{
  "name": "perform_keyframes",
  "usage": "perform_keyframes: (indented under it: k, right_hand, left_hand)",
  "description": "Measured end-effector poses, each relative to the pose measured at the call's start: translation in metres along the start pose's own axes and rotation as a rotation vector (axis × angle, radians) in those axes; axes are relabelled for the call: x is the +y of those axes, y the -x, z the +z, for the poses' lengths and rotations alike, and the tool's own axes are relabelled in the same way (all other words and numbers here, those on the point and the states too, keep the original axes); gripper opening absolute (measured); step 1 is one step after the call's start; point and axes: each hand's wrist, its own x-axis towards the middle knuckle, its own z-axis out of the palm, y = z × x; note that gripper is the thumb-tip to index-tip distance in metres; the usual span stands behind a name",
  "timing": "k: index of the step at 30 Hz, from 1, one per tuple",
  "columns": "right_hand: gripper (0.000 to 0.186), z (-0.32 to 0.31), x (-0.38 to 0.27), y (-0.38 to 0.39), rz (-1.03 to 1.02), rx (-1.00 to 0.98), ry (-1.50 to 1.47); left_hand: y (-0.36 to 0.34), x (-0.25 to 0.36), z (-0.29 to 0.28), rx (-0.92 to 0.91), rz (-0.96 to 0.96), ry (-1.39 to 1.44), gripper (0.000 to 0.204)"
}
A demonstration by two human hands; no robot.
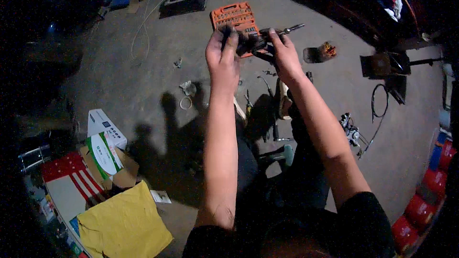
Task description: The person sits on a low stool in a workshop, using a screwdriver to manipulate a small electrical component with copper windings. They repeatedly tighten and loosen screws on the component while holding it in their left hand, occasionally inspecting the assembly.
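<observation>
- Grey floor (158, 76) fills the middle of the head view, darkening toward the rim; a dark box (184, 2) stands on it at the far side, and a yellow bag (126, 222) lies at the lower left.
- Orange tool case (245, 7), open, with rows of small metal pieces, partly hidden by what is held in front of it.
- Dark part (256, 45), outline blurred, sits between the left hand (223, 52) and the right hand (287, 57).
- Right grip: closed on the dark part, thumb on its upper side, the other fingers mostly out of sight.
- Metal rod (295, 28): juts rightward past the right thumb; whether it joins the dark part, I cannot tell.
- Left grip: thumb and fingers bent, tips blackened, right beside the dark part; whether they clamp it, I cannot tell.
</observation>
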Motion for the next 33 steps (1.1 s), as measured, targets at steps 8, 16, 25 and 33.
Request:
perform_keyframes:
  k: [8,16,25,33]
  right_hand:
    - [0.028,-0.003,0.012,0.000,0.175,-0.325,0.161]
    - [0.030,-0.042,0.047,-0.037,0.428,-0.330,-0.323]
    - [0.026,-0.052,0.185,-0.077,0.339,-0.154,-0.312]
    - [0.022,-0.082,0.262,-0.057,0.400,0.086,-0.963]
  left_hand:
    - [-0.020,0.005,-0.024,0.150,0.162,0.024,0.015]
    - [-0.018,0.038,-0.048,0.258,0.275,0.064,0.011]
    - [0.001,-0.017,-0.015,0.117,0.062,-0.477,0.017]
    - [-0.001,-0.008,-0.043,0.050,0.098,-0.298,0.018]
